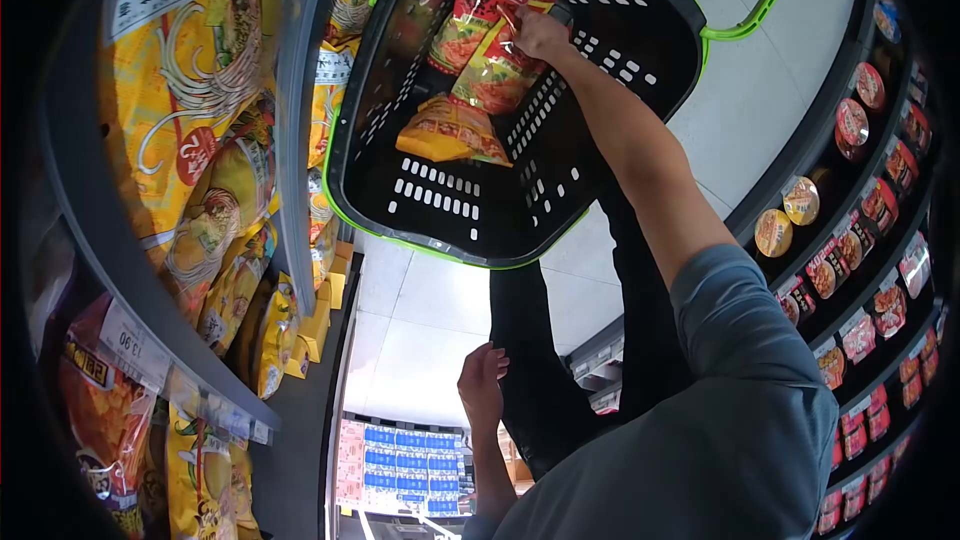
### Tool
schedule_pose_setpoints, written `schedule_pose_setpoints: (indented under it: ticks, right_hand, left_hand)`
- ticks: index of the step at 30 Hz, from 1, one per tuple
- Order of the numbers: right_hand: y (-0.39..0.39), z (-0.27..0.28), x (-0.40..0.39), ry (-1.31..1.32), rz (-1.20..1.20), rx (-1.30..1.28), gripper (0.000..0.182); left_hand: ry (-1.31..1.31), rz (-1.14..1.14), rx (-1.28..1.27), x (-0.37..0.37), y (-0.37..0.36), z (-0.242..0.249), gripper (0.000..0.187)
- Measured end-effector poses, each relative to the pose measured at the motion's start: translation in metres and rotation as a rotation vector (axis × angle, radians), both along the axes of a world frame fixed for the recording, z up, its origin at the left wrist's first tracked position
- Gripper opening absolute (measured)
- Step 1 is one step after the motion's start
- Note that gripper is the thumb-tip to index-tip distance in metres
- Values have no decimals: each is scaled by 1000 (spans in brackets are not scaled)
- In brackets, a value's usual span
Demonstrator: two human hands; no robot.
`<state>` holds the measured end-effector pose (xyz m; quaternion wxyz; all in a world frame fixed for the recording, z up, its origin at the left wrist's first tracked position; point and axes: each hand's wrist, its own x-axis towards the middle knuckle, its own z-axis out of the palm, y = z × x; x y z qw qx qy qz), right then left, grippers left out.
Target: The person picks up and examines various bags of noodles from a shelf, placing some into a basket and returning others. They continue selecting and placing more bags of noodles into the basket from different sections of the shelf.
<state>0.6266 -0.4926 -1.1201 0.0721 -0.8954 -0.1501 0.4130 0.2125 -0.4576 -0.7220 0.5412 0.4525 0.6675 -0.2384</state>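
Observation:
A black shopping basket [430, 225] with a green rim fills the upper middle of the head view. Inside lie a few bagged foods. My right hand [541, 33] reaches down into it, fingers closed on the top of a red and yellow food packet [492, 75]. Behind that packet stands another red packet [465, 15], and an orange-yellow bag [452, 130] lies at the near side. My left hand [483, 378] hangs beside my legs, fingers curled in, with nothing visible in it. The basket's green handle [760, 15] is swung out to the right.
Close on the left, shelves hold large yellow noodle bags [215, 60], with a price label [133, 343] on the shelf edge. Right of the aisle, curved shelves carry cup noodles [772, 232] in rows. Blue boxes [410, 455] stand stacked behind me. Pale floor tiles [425, 310] show below the basket.

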Motion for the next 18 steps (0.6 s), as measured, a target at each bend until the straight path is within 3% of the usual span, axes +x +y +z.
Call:
schedule_pose_setpoints:
  ticks: [3, 5, 6, 9, 13, 14, 18]
  right_hand:
    - [-5, 13, 0, -5, -27, 55, 36]
    - [-13, 9, -1, 35, 166, 126, 25]
    - [-21, -6, -11, -13, 132, 248, 20]
    - [-9, 41, -26, -4, 105, 136, 19]
    - [8, 108, -63, -160, 398, 127, 26]
    - [5, 122, -82, -376, 573, 229, 24]
    - [-6, 233, -121, -481, 580, 519, 19]
  left_hand:
    - [-18, -15, 17, -1, 2, 6, 26]
    - [-35, -19, 19, 2, 2, 8, 25]
    - [-68, -34, 26, -1, 1, 7, 27]
    - [-90, -117, 33, 13, 3, 9, 28]
    - [-180, -235, 73, 34, 11, 13, 28]
    - [-208, -298, 111, 45, 16, 14, 28]
    - [-238, -520, 281, 77, 41, 18, 30]
